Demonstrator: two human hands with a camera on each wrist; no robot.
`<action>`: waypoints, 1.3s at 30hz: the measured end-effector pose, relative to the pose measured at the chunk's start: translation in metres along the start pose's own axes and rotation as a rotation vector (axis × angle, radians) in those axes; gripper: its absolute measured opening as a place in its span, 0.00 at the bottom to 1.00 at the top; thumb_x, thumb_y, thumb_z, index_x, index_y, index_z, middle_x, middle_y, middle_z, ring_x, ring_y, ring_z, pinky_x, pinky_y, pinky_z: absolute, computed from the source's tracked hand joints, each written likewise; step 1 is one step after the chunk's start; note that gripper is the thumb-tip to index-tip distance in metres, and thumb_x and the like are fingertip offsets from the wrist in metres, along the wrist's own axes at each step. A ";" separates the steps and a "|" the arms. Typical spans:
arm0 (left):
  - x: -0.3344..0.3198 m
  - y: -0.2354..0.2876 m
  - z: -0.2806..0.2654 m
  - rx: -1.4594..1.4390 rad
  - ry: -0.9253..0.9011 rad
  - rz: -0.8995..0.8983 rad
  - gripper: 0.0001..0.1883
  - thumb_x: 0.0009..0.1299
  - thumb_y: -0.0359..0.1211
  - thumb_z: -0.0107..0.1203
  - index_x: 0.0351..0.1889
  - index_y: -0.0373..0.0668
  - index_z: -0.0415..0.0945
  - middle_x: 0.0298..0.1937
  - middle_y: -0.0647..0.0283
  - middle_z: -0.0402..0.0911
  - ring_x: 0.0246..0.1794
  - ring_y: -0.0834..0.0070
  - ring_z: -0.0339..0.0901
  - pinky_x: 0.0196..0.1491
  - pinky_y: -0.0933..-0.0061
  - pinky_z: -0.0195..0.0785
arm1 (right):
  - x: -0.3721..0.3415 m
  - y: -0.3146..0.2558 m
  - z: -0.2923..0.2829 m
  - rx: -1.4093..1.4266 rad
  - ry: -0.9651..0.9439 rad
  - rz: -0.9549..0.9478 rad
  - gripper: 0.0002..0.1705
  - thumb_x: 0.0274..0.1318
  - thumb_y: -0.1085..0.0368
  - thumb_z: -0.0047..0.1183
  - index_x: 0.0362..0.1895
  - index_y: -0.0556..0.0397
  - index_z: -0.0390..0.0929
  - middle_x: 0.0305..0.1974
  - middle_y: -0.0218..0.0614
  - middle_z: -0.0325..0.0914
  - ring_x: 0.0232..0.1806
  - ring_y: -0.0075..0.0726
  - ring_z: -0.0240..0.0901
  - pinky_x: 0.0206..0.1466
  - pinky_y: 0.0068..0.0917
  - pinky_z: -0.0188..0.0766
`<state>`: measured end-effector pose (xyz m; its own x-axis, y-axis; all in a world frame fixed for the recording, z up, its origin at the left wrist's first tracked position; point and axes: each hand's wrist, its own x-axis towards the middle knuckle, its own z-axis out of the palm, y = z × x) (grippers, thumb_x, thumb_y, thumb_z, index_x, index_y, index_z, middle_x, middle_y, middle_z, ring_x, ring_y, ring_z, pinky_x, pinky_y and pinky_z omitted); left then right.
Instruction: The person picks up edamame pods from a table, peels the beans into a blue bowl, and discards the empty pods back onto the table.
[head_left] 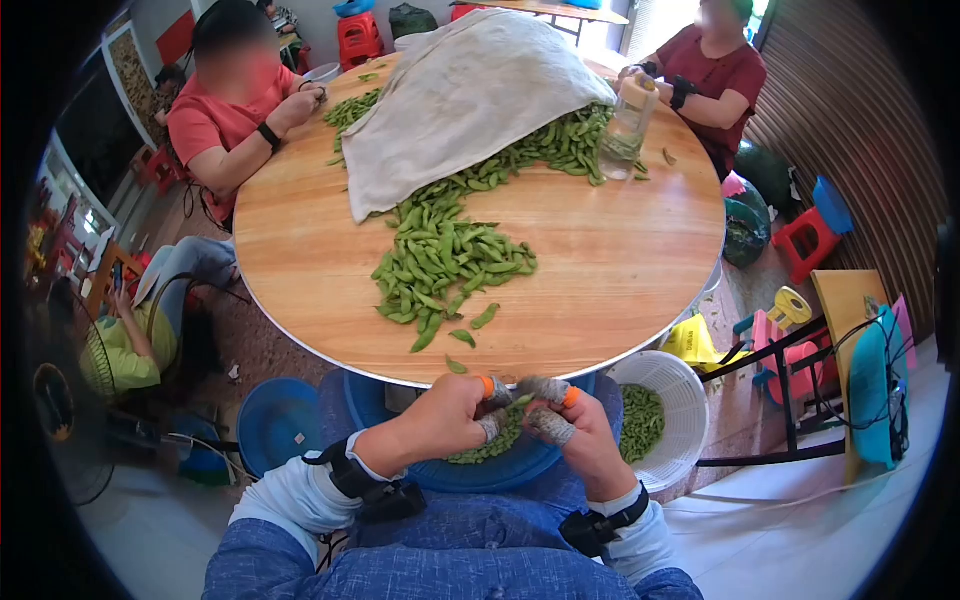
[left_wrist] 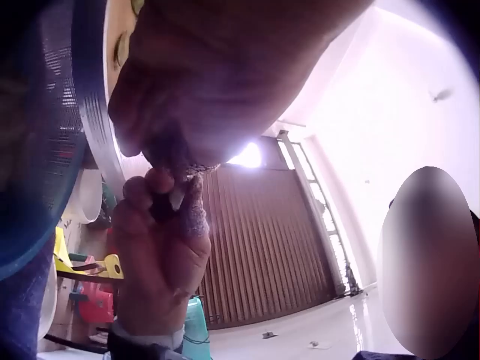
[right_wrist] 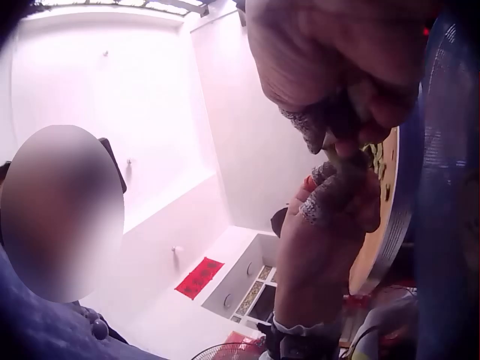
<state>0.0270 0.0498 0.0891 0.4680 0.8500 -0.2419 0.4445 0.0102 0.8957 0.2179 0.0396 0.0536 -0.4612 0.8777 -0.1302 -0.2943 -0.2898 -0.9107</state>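
My left hand (head_left: 448, 410) and right hand (head_left: 582, 432) meet over the blue basin (head_left: 430, 476) at the near table edge. Between their fingertips is a green soybean pod (head_left: 523, 401), pinched from both sides and partly hidden by the fingers. Grey fabric covers with orange bands wrap some thumbs and fingers. Shelled green beans (head_left: 487, 448) lie in the basin below. A loose pile of pods (head_left: 445, 262) sits on the round table (head_left: 600, 270), with a few single pods nearer me. In the right wrist view, the left hand (right_wrist: 319, 247) faces the right hand's (right_wrist: 337, 52) fingertips.
A pale cloth (head_left: 470, 90) covers a larger heap of pods, beside a clear bottle (head_left: 625, 130). Two people sit across the table. At right, a white basket (head_left: 688, 420) holds green beans; another blue basin (head_left: 275, 425) stands left on the floor.
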 end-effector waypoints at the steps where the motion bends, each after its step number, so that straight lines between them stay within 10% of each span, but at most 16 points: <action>1: -0.003 -0.003 0.001 -0.026 -0.009 0.004 0.14 0.56 0.23 0.51 0.41 0.33 0.71 0.29 0.65 0.77 0.30 0.84 0.70 0.34 0.82 0.65 | 0.002 -0.001 0.003 -0.002 -0.015 -0.006 0.18 0.50 0.71 0.48 0.48 0.60 0.67 0.39 0.30 0.72 0.40 0.21 0.66 0.45 0.20 0.63; 11: -0.006 -0.024 0.023 -0.572 0.141 0.158 0.13 0.60 0.27 0.51 0.43 0.35 0.71 0.36 0.64 0.75 0.34 0.83 0.71 0.36 0.82 0.64 | 0.002 0.003 0.009 -0.143 -0.024 -0.108 0.14 0.50 0.73 0.46 0.44 0.60 0.70 0.39 0.31 0.73 0.40 0.22 0.67 0.44 0.20 0.64; 20: -0.022 -0.039 0.019 0.441 0.594 0.560 0.11 0.45 0.27 0.59 0.27 0.36 0.73 0.25 0.58 0.74 0.23 0.64 0.73 0.26 0.71 0.67 | -0.003 0.001 0.012 -0.043 0.067 0.140 0.08 0.52 0.69 0.45 0.36 0.57 0.73 0.28 0.28 0.72 0.28 0.16 0.64 0.31 0.13 0.61; 39: -0.020 -0.046 0.015 0.656 0.565 0.894 0.10 0.43 0.26 0.57 0.26 0.36 0.73 0.28 0.60 0.72 0.22 0.69 0.70 0.22 0.72 0.64 | 0.000 0.008 0.013 0.126 0.012 0.304 0.07 0.53 0.65 0.46 0.34 0.54 0.72 0.25 0.27 0.72 0.22 0.13 0.62 0.23 0.09 0.56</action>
<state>0.0089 0.0240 0.0473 0.4806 0.5329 0.6964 0.5133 -0.8149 0.2693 0.2045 0.0322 0.0514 -0.5340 0.7482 -0.3938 -0.2465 -0.5833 -0.7739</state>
